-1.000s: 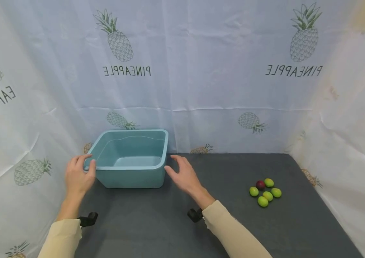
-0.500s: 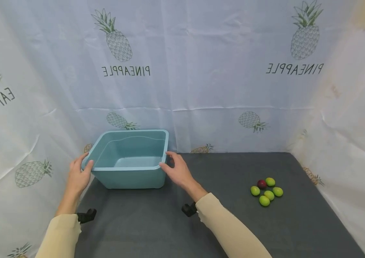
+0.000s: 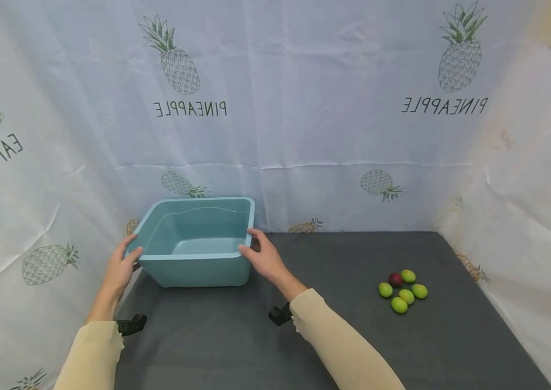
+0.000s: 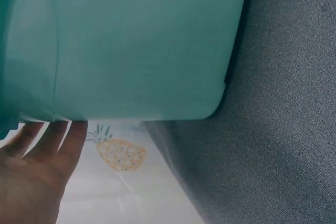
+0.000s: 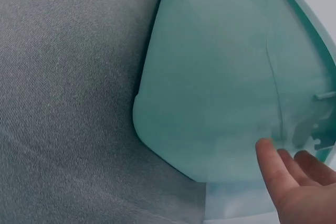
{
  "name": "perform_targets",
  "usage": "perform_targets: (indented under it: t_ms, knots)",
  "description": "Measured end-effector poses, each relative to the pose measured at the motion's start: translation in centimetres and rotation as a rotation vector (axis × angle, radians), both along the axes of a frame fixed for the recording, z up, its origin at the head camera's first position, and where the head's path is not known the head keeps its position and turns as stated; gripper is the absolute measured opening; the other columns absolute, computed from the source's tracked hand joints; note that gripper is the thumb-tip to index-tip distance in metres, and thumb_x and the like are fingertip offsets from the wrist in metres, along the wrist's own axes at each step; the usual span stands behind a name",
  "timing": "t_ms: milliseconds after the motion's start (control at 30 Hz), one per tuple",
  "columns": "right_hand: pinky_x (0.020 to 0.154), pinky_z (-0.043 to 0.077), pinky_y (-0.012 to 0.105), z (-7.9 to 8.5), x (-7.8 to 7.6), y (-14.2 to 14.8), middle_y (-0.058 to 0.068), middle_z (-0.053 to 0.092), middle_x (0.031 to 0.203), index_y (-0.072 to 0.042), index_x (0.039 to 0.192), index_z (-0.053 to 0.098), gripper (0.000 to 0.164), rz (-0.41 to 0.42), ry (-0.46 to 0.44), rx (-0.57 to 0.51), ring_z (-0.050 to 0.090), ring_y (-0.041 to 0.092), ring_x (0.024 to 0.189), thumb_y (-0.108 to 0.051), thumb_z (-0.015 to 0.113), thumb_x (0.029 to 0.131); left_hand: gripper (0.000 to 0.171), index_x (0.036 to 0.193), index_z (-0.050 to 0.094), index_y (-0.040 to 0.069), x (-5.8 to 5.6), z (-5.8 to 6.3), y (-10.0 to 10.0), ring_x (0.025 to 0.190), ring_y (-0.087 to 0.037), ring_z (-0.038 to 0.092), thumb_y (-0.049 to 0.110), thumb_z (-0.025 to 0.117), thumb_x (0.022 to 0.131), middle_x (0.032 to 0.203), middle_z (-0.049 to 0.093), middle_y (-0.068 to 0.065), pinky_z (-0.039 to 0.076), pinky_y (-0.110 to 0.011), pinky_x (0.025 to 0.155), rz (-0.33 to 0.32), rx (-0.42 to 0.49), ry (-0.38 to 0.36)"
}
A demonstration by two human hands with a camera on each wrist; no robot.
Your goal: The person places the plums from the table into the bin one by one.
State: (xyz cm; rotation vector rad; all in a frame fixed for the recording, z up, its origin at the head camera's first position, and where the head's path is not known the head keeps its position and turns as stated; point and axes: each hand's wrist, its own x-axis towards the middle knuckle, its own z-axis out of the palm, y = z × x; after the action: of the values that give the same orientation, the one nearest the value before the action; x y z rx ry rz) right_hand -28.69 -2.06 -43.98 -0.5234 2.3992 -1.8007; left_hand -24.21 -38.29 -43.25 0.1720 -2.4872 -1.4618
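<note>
A light blue-green plastic basin point(image 3: 192, 272) stands at the back left of the dark tabletop, its inside bare in the head view. My left hand point(image 3: 118, 272) holds its front left corner, thumb at the front rim and fingers on the outer left side. In the left wrist view, the left fingers point(image 4: 73, 142) reach the outer wall just under the rim. At the front right corner, my right hand point(image 3: 269, 262) has its thumb on the rim and its index finger at the right edge. The other right fingers curl below the rim in the right wrist view.
Several small green fruits point(image 3: 399, 305) and one dark red fruit point(image 3: 395, 280) lie in a cluster on the right of the dark tabletop point(image 3: 207, 341). White pineapple-print cloth point(image 3: 314, 130) hangs behind and along both sides, close to the basin's back and left.
Both hands have closed in on the basin: the right moved left to its front right corner, and the left settled on the front left corner. The basin itself has hardly moved.
</note>
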Motion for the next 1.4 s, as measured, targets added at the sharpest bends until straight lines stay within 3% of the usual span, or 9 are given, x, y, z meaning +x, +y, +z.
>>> perform_targets:
  t_ms: [233, 433, 600, 700, 900, 1100, 1267, 1400]
  knots:
    - [0.089, 0.046, 0.044, -0.7, -0.1, 0.4, 0.008, 0.04, 0.143, -0.028, 0.143, 0.039, 0.054, -0.031, -0.037, -0.059, 0.05, 0.026, 0.122, -0.041, 0.058, 0.094, 0.059, 0.154, 0.014, 0.013, -0.2, 0.0, 0.2, 0.133, -0.054, 0.021, 0.032, 0.037, 0.103, 0.156, 0.003, -0.023, 0.029, -0.066, 0.097, -0.04, 0.012, -0.013]
    - [0.089, 0.047, 0.043, -0.8, 0.1, 0.9, 0.008, 0.047, 0.137, -0.025, 0.142, 0.041, 0.052, -0.052, -0.044, -0.114, 0.052, 0.024, 0.12, -0.033, 0.06, 0.094, 0.06, 0.153, 0.018, 0.011, -0.2, -0.2, 0.2, 0.131, -0.053, 0.026, 0.032, 0.042, 0.102, 0.155, 0.007, -0.024, 0.035, -0.063, 0.094, -0.058, 0.024, -0.009]
    - [0.089, 0.047, 0.045, -0.8, 0.3, 1.2, 0.013, 0.048, 0.136, -0.023, 0.142, 0.041, 0.052, -0.074, -0.049, -0.115, 0.053, 0.026, 0.118, -0.03, 0.059, 0.094, 0.063, 0.152, 0.02, 0.01, 0.0, -0.3, 0.1, 0.128, -0.05, 0.032, 0.038, 0.044, 0.101, 0.154, 0.01, -0.026, 0.05, -0.042, 0.086, -0.091, 0.025, -0.013]
    - [0.089, 0.047, 0.045, -0.8, 0.4, 1.4, 0.013, 0.049, 0.136, -0.022, 0.142, 0.041, 0.053, -0.085, -0.056, -0.105, 0.054, 0.025, 0.118, -0.033, 0.06, 0.093, 0.062, 0.152, 0.022, 0.011, 0.1, -0.3, 0.2, 0.128, -0.049, 0.034, 0.04, 0.043, 0.101, 0.154, 0.011, -0.026, 0.051, -0.031, 0.08, -0.094, 0.031, -0.017]
    - [0.088, 0.047, 0.043, 0.0, 0.9, 2.2, 0.012, 0.047, 0.135, -0.023, 0.141, 0.042, 0.05, -0.077, -0.1, -0.138, 0.053, 0.025, 0.116, -0.027, 0.058, 0.094, 0.058, 0.151, 0.026, 0.01, 0.1, -0.2, 0.8, 0.128, -0.049, 0.034, 0.036, 0.041, 0.102, 0.154, 0.013, -0.025, 0.047, -0.049, 0.087, -0.093, 0.021, -0.006]
    - [0.089, 0.047, 0.043, 1.9, 2.0, 3.1, 0.015, 0.046, 0.136, -0.014, 0.144, 0.04, 0.052, -0.044, -0.13, -0.176, 0.051, 0.028, 0.119, -0.018, 0.057, 0.094, 0.056, 0.15, 0.026, 0.007, -0.1, 0.0, 1.5, 0.128, -0.047, 0.035, 0.031, 0.042, 0.102, 0.154, 0.016, -0.024, 0.049, -0.044, 0.083, -0.095, 0.015, -0.003]
    - [0.09, 0.047, 0.043, 0.6, 1.2, 3.5, 0.013, 0.046, 0.137, -0.02, 0.143, 0.041, 0.052, -0.053, -0.145, -0.172, 0.051, 0.028, 0.12, -0.02, 0.059, 0.094, 0.055, 0.151, 0.025, 0.007, -0.1, -0.1, 1.9, 0.128, -0.049, 0.035, 0.028, 0.042, 0.103, 0.154, 0.015, -0.025, 0.046, -0.054, 0.085, -0.112, 0.02, -0.007]
    - [0.089, 0.049, 0.041, -0.6, 0.5, 3.8, 0.011, 0.046, 0.136, -0.024, 0.141, 0.043, 0.051, -0.073, -0.136, -0.158, 0.052, 0.026, 0.12, -0.025, 0.06, 0.093, 0.057, 0.151, 0.023, 0.008, -0.1, 0.1, 2.1, 0.128, -0.051, 0.033, 0.029, 0.043, 0.103, 0.155, 0.012, -0.025, 0.047, -0.054, 0.084, -0.146, 0.012, -0.023]
